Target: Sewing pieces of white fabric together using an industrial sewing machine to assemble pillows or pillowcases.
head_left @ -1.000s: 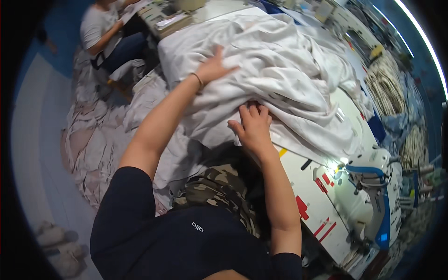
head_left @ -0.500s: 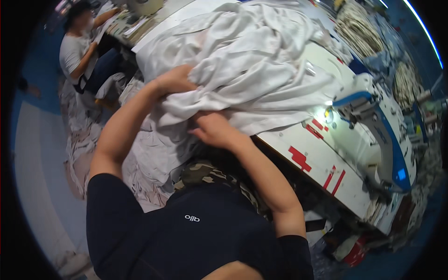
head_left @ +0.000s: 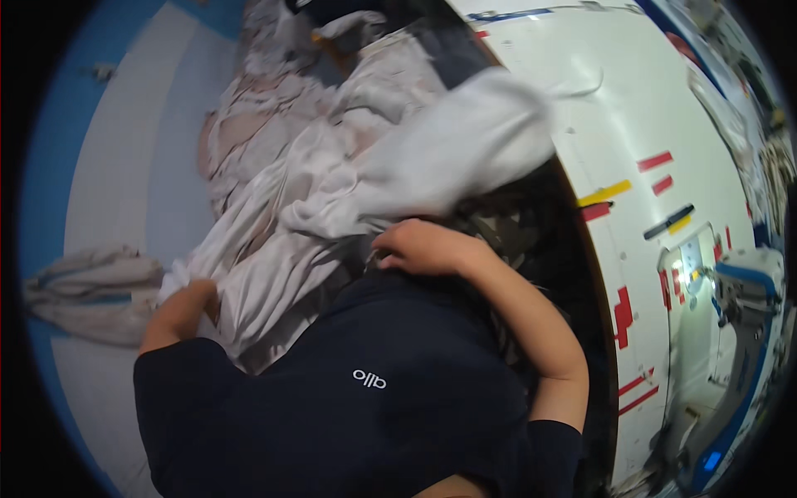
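A large bundle of white fabric stretches across my lap and over the left side, its upper right end blurred by motion. At the lower left, my left hand is closed on a gathered part of the fabric, its fingertips hidden. My right hand lies in front of my dark shirt at the fabric's lower edge, its fingers curled against the cloth. The fabric hangs in loose folds between both hands.
A heap of crumpled pale cloth lies on the floor beyond. On the right stands a white worktable with red and yellow tape marks, a dark slim tool and a blue-and-white sewing machine. Greyish cloth lies far left.
The white fabric has come off the worktable to the left, onto my lap and the floor side. My left hand has moved left and nearer to me. The view has turned left.
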The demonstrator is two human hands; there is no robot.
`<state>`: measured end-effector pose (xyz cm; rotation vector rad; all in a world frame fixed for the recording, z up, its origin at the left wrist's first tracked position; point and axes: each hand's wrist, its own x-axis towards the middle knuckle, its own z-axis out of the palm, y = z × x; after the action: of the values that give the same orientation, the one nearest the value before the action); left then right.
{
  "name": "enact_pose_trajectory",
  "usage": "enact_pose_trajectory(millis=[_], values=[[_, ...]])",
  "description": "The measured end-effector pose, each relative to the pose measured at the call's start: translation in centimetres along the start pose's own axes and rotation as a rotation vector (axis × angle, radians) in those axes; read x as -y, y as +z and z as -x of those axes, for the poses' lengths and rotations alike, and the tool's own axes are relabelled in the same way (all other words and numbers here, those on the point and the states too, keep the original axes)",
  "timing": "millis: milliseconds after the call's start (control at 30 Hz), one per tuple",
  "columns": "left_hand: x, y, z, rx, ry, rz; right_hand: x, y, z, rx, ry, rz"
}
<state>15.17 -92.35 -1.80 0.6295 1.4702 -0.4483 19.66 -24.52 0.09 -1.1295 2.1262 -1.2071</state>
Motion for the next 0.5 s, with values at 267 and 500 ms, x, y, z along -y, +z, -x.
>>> enact_pose_trajectory(millis=[267,500], values=[[-6.7,18.8,-11.1,-0.067,-0.103,0.28,-4.6,2.4,-1.7,-0.14,0.043,0.089],[-13.4,16.3,-19.0,-0.097,-0.243,0.31,-6.8,2.1,1.1,-0.295,0.096,-0.147]])
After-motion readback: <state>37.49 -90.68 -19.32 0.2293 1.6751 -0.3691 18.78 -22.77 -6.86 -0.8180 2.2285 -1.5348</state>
